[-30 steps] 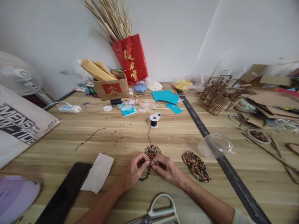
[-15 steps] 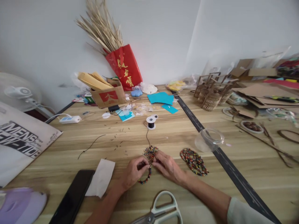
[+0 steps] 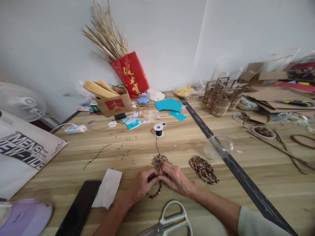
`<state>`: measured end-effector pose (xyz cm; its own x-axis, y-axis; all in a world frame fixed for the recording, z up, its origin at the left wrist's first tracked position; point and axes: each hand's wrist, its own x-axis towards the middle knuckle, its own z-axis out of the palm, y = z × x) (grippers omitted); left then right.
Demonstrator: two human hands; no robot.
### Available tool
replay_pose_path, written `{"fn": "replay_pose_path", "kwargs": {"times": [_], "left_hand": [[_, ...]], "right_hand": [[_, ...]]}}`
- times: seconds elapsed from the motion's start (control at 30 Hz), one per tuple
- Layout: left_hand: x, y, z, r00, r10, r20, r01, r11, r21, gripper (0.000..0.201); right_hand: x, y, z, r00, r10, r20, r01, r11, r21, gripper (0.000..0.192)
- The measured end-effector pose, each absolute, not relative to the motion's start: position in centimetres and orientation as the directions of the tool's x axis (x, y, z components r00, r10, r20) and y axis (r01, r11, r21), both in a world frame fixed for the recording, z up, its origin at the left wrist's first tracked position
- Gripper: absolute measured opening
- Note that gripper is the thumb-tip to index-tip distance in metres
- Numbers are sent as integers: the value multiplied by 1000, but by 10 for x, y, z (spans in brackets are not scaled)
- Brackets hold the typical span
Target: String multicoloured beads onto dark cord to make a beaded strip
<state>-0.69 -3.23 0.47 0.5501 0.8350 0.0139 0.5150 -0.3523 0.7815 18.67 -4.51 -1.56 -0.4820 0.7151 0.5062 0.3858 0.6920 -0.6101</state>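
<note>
While resting on the counter [image 3: 73,154], the left hand [image 3: 141,185] and right hand [image 3: 176,178] are each pinching the beadwork [image 3: 158,161], grip closed on it.

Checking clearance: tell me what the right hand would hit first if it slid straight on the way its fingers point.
Probably the left hand: the right hand points left, fingertips already meeting it over the beaded piece.

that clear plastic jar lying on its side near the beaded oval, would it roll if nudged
Probably: the clear jar lies on its round side on the table, so a nudge would likely roll it. It looks empty and thin-walled, so likely light. The beaded oval lies close beside it.
</note>
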Motion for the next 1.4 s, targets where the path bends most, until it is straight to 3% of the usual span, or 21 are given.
{"fn": "replay_pose_path", "kwargs": {"times": [0.5, 0.6, 0.8, 1.07, 1.27, 1.4], "left_hand": [[2, -39, 3, 591, 806, 19, 383, -301, 873, 9], [0, -36, 1, 591, 806, -1, 272, -198, 942, 11], [-1, -29, 4, 514, 852, -102, 146, 31, 989, 29], [-1, -29, 11, 518, 842, -151, 126, 99, 987, 36], [-3, -28, 9, 561, 817, -135, 150, 60, 987, 35], [-4, -29, 7, 572, 804, -163, 146, 96, 985, 35]], "right_hand": [[183, -50, -5, -512, 709, 484, 300, 676, -673, 23], [184, -50, -2, -510, 695, 507, 241, 681, -691, 14], [185, -46, -5, -479, 698, 533, 204, 679, -705, 19], [188, -45, -6, -510, 701, 499, 266, 680, -684, 16], [188, -48, 3, -582, 696, 420, 367, 686, -629, 15], [184, -51, 6, -563, 735, 379, 392, 641, -660, 14]]}}
